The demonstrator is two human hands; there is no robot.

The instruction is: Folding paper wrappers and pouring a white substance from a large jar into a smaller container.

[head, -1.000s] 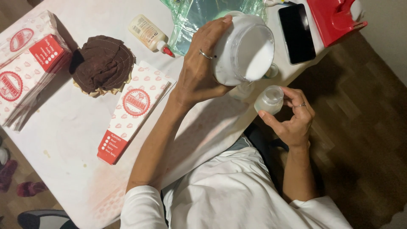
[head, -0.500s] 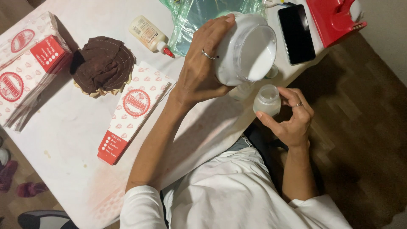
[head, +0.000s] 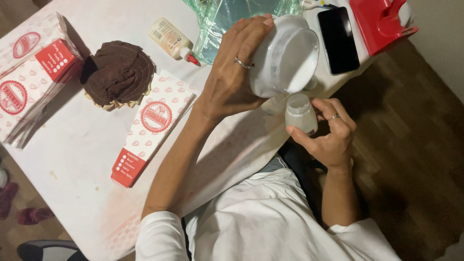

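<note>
White table (head: 72, 145) edge: left hand (head: 232, 77) clamps a tilted tub (head: 285, 55) so white liquid reaches the small bottle (head: 300, 112), pinched upright by right hand (head: 331, 137).

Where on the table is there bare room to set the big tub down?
Bare table lies between the brown cloth and flat carton. Crowded by the bag, glue bottle, phone, where the left hand holds the tub.
</note>
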